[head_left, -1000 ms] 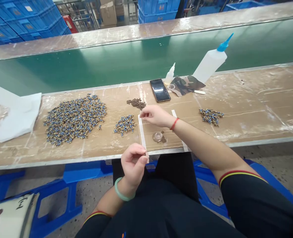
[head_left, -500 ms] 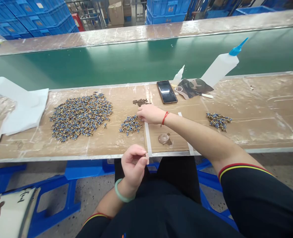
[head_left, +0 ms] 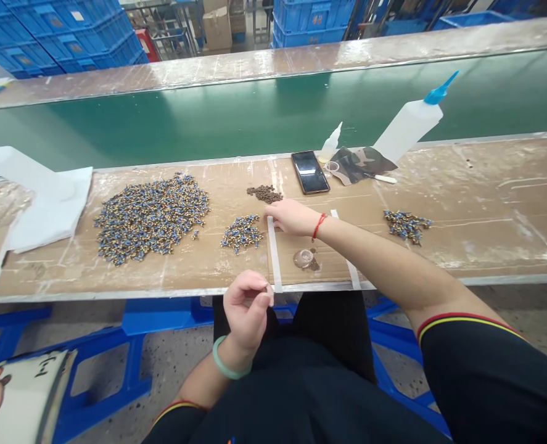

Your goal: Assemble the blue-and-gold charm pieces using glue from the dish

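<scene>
Brown bits (head_left: 264, 193) in a small pile on the bench (head_left: 486, 234), just beyond the right hand (head_left: 294, 217). That hand low, fingers bent, near the far end of a tape strip (head_left: 274, 259); can't tell from here if it grips anything. Left hand (head_left: 248, 309) by the bench's front edge, thumb and fingertips in a narrow pinch; contents, if any, can't be made out. Blue-gold parts (head_left: 153, 217) in 3 piles, largest at left. Phone (head_left: 311, 172) near the bits.

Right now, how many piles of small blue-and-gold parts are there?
3: a large pile at left, a smaller pile between it and the right hand, another pile beyond the right forearm. The forearm could hide more.
</scene>
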### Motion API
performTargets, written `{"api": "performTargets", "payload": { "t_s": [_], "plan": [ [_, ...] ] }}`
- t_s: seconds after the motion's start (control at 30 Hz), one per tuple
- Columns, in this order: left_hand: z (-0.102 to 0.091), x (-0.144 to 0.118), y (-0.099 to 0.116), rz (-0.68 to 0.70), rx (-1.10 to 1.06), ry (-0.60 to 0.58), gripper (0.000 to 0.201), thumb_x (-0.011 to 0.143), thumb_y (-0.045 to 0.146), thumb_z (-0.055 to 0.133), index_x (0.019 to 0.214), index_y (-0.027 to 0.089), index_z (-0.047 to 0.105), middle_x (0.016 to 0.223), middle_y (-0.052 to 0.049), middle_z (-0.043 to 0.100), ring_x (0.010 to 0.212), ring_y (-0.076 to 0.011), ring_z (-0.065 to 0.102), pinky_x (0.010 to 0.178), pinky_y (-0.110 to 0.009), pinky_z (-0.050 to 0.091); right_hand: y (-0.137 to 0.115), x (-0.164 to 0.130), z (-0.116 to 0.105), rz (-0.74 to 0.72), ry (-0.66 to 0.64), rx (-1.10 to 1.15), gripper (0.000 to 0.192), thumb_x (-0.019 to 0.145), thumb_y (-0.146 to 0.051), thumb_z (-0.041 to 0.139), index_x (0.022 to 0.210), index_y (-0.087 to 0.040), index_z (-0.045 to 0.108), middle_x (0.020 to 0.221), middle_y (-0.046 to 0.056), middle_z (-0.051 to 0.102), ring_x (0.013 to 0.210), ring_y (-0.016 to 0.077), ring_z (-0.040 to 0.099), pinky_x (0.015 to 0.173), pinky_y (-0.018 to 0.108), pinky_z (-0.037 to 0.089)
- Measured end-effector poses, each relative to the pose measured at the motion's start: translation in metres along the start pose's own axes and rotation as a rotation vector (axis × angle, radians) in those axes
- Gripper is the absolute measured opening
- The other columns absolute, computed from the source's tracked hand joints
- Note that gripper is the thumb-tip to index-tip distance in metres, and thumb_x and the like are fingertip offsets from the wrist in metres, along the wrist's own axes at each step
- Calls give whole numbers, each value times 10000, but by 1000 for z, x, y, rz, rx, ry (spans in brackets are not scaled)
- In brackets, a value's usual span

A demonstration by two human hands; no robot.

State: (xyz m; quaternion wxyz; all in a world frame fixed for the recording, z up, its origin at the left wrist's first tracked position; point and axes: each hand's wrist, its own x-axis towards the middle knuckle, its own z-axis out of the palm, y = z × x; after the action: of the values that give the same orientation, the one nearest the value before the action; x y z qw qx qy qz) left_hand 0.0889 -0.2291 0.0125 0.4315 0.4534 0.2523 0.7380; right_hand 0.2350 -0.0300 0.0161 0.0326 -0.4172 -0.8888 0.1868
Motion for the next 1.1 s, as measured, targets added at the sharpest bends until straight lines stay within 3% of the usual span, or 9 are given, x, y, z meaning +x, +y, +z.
{"api": "performTargets", "payload": {
  "t_s": [0.07,0.17,0.23,0.33,0.4,0.53,0.8,0.97,1.1],
  "plan": [
    [1,0,1,-5,-6,7,83,935,312,783,962,237,760,712,37,556,530,-57,504,490,-154,420,6,-5,-1,23,38,89,158,890,-62,625,953,-134,751,1036,148,753,927,232,671,833,354,465],
    [1,2,3,-7,4,13,89,927,323,791,952,240,770,701,36,560,526,-61,512,488,-156,427,12,-22,-4,59,91,290,143,981,-195,588,982,-157,726,948,104,759,851,187,689,800,337,527],
    [1,3,4,-6,10,19,90,924,323,795,943,237,773,694,33,562,522,-64,514,485,-160,428,12,-39,-6,124,149,642,154,981,-309,623,977,-173,695,858,69,740,739,155,668,713,317,544],
    [1,3,3,-9,-4,13,85,921,311,798,941,232,776,695,30,567,522,-66,517,487,-166,429,2,-66,-6,224,231,1228,270,832,-408,810,847,-195,645,682,-11,637,590,109,567,571,268,484],
    [3,4,3,-20,-30,3,79,919,300,800,947,228,779,708,29,573,523,-63,519,491,-166,435,-10,-82,-6,246,239,1404,325,755,-419,872,820,-198,642,597,-58,555,531,87,500,503,237,412],
    [12,10,5,-45,-114,-38,91,918,295,802,961,218,777,723,32,574,520,-54,523,492,-158,446,-41,-108,-10,261,197,1551,306,747,-396,877,856,-186,683,573,-70,531,508,82,484,469,220,363],
    [23,17,13,-152,-244,-279,80,942,292,778,985,226,764,751,33,580,518,-43,546,484,-145,461,-89,-136,-13,163,33,1683,337,799,-439,865,793,-174,657,548,-64,541,479,60,429,477,210,325],
    [24,9,6,-254,-308,-286,107,927,312,792,950,216,750,762,36,580,497,-35,552,477,-146,459,-100,-145,8,128,183,1714,395,862,-525,825,800,-193,619,533,-79,503,473,62,382,475,214,299],
    [28,9,7,-322,-358,-278,152,912,351,809,902,218,736,733,47,562,472,-21,506,464,-143,433,-104,-146,26,65,299,1776,456,778,-580,890,826,-214,623,537,-87,496,443,59,358,437,211,259]
  ]
}}
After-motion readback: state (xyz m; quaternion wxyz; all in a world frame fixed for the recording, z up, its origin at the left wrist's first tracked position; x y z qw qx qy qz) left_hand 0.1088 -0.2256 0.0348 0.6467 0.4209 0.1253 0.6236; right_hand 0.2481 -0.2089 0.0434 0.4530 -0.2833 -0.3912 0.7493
